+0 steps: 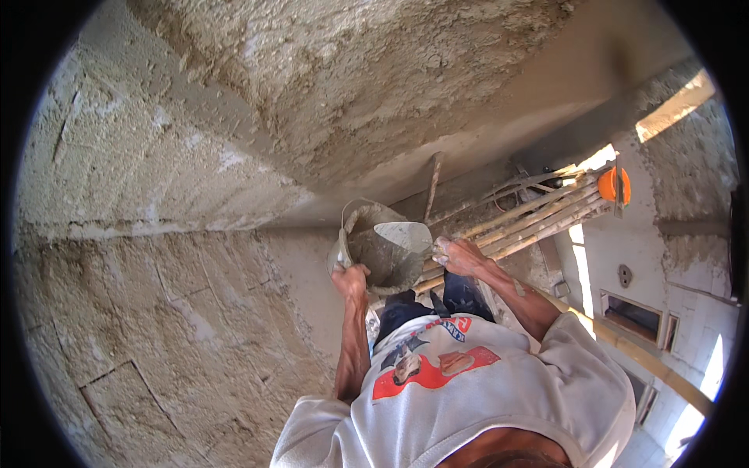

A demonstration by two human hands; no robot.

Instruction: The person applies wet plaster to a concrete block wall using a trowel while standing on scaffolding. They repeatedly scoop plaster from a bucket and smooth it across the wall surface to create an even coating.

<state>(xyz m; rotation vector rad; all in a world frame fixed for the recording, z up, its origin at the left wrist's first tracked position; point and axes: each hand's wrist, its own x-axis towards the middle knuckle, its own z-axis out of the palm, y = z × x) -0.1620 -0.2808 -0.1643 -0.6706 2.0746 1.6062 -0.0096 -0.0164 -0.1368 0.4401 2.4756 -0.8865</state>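
Note:
A mortar-crusted bucket [341, 254] with a thin wire handle stands or hangs before my body; what bears it is hidden. My left hand [350, 279] is closed on its near left rim. In my right hand [456, 256] is a trowel [406, 235], its pale pointed blade over the bucket's mouth. The fingers wrap its handle, which they mostly cover. Grey mortar coats the bucket's inside; how full it is, I cannot tell.
Rough wet plaster [367, 86] covers the surface ahead, and a scored mortar wall [172, 312] rises on the left. Wooden poles [538, 222] form a platform at right, with an orange bucket [614, 186] at their far end. An upright stick [434, 186] stands beyond the bucket.

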